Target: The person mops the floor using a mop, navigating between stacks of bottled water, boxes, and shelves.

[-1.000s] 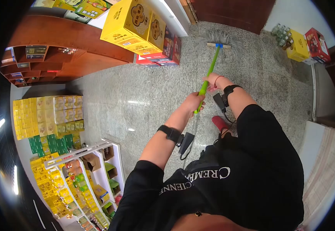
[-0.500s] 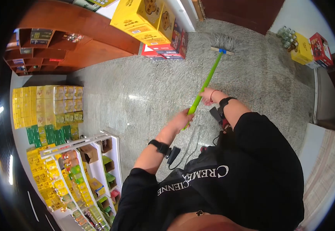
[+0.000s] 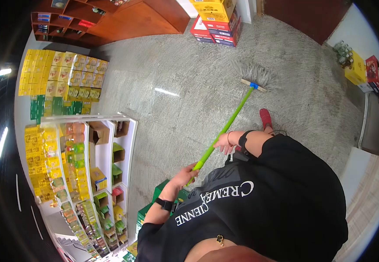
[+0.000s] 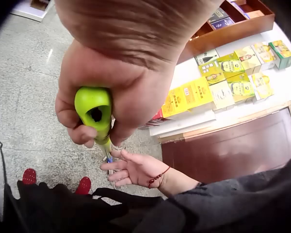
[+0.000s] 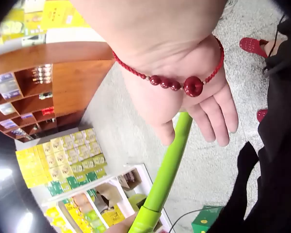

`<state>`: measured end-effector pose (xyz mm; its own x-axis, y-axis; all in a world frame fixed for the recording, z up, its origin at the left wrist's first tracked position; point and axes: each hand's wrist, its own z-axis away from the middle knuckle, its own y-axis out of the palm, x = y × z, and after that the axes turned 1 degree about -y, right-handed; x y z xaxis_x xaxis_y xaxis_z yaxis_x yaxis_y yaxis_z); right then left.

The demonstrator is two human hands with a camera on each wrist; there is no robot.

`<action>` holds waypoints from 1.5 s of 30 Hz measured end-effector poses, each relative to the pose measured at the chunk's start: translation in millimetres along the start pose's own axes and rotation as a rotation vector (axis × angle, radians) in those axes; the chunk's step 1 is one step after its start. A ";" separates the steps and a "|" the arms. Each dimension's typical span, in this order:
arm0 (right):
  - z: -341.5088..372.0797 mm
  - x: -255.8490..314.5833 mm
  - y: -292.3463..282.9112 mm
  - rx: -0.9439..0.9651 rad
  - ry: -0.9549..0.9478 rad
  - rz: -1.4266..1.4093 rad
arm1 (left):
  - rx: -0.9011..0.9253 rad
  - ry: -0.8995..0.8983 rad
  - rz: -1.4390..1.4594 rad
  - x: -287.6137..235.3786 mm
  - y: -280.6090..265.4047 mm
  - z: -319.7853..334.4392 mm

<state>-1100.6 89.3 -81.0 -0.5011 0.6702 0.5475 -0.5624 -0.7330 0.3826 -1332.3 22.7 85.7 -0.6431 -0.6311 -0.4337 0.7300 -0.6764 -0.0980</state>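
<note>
A mop (image 3: 231, 122) with a long green handle slants across the floor. Its grey strands (image 3: 259, 73) fan out on the floor beyond a wooden bar with a blue socket. My left hand (image 3: 182, 177) grips the handle near its top end, close to my body. In the left wrist view the hollow end of the handle (image 4: 93, 99) sticks out from the curled fingers. Farther down, my right hand (image 3: 225, 142) touches the handle, which runs between thumb and fingers. Those fingers (image 5: 213, 116) are straight in the right wrist view.
White shelving (image 3: 130, 148) with packaged goods stands at the left, near my left arm. Stacked yellow cartons (image 3: 63, 74) line the wall. Red and yellow boxes (image 3: 218, 26) stand ahead; bottles (image 3: 343, 53) and more boxes are at the far right. A green box (image 3: 154, 205) sits near my left forearm.
Both hands have come back toward my body and to the left, pulling the mop nearer over the floor. The head view has shifted, so shelving and cartons show more fully.
</note>
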 end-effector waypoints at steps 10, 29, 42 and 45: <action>-4.7 3.1 -1.8 -0.022 0.017 0.008 | 0.049 0.034 0.062 -2.9 -9.1 -1.1; 143.8 5.4 -345.8 -0.956 -0.448 -0.890 | 0.103 0.185 -0.066 -407.3 57.9 -239.4; 230.0 20.4 -471.6 -1.058 -0.482 -0.826 | 0.199 0.174 -0.011 -559.9 88.5 -311.9; 188.4 10.9 -457.7 -1.053 -0.371 -0.736 | 0.178 0.195 -0.106 -513.9 75.7 -315.5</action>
<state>-724.8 410.2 -109.9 0.2481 0.6741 0.6957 -0.9426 0.3336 0.0129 -873.5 415.6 18.6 -0.6444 -0.4801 -0.5952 0.5980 -0.8015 -0.0010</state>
